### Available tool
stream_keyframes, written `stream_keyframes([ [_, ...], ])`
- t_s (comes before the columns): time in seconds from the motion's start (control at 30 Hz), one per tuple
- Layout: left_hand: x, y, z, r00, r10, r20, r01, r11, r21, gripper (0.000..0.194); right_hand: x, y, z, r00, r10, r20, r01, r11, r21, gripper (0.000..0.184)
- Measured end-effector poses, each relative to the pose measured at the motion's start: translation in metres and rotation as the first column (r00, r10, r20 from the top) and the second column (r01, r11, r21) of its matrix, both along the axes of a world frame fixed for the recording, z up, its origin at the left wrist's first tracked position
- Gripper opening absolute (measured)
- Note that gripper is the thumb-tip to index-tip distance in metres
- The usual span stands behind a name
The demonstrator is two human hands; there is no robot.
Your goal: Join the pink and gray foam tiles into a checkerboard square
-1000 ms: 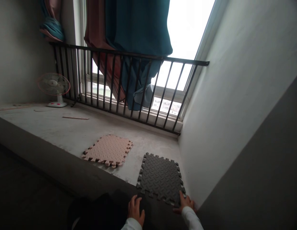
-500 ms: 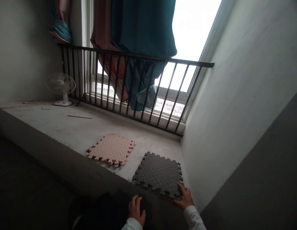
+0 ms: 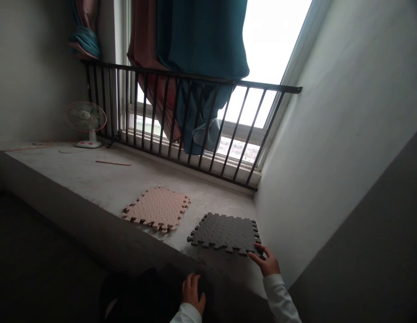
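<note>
My right hand (image 3: 267, 262) grips the near right corner of a dark grey foam puzzle mat (image 3: 225, 231), thumb and fingers on either side of the edge. The mat's near edge looks raised off the pale ledge (image 3: 137, 175), while its far edge stays low beside the right wall. To its left, a pink foam puzzle mat (image 3: 158, 208) lies flat near the ledge's front edge, apart from the grey one. My left hand (image 3: 192, 291) hangs in front of the ledge with fingers parted, holding nothing. Both mats have toothed edges and textured tops.
A black metal railing (image 3: 195, 167) runs along the window side, with teal and pink curtains (image 3: 201, 40) hanging over it. On the ledge's far left stands a small fan (image 3: 85, 119). A thin strip (image 3: 113, 163) lies near the railing. A wall (image 3: 329, 157) closes the right side.
The near edge of the grey mat has risen, together with my right hand, which now pinches its corner. My left hand and the pink mat have hardly moved.
</note>
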State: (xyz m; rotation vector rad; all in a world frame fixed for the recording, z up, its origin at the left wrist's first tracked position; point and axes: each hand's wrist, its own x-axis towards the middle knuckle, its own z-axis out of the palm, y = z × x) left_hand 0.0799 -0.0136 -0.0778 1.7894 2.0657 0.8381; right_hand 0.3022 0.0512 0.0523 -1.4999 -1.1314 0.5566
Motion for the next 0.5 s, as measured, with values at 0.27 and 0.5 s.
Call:
stream_keyframes([
  [0.27, -0.001, -0.001, 0.001, 1.0, -0.024, -0.021, 0.023, 0.999, -0.038, 0.051, -0.065, 0.015, 0.078, 0.976, -0.033, -0.216, 0.071, 0.982, 0.173, 0.059],
  [0.5, -0.002, -0.001, -0.003, 0.999, -0.034, 0.008, 0.033, 0.999, 0.013, 0.051, -0.156, 0.072, 0.105, 0.961, 0.19, -0.202, -0.126, 0.948, 0.291, 0.062],
])
